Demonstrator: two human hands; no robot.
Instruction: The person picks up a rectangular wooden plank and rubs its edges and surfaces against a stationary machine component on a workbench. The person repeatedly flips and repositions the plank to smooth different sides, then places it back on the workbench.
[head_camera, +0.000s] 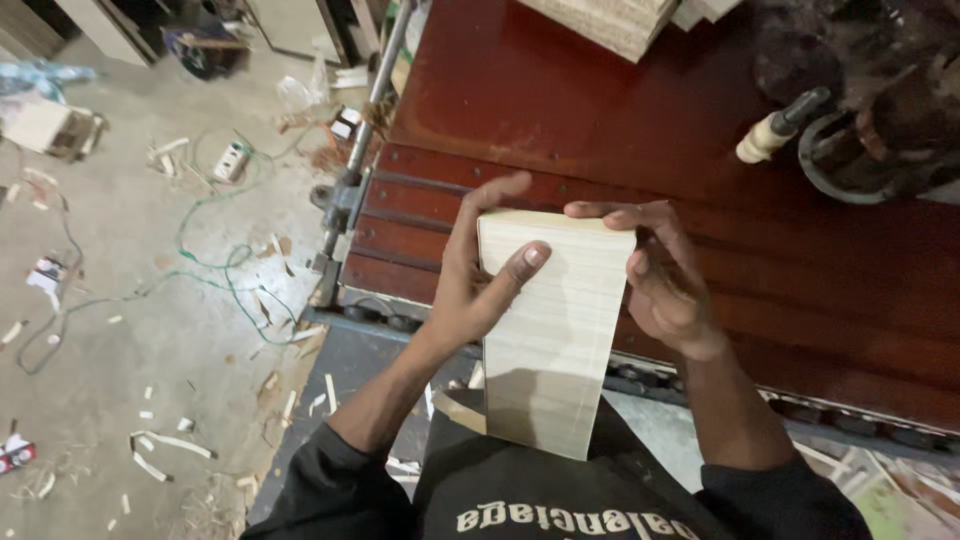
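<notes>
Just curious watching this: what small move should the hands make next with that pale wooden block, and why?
Probably lower the pale wooden block flat onto the red table. Both the left hand and right hand grip its top end, and it hangs unsupported over the table's edge.

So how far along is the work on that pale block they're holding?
The block looks cut and squared, its face clean and pale, and offcut strips lie on the floor. Right now the left hand and right hand hold it over the red machine table. What remains cannot be told; nothing is fixed to it.
</notes>
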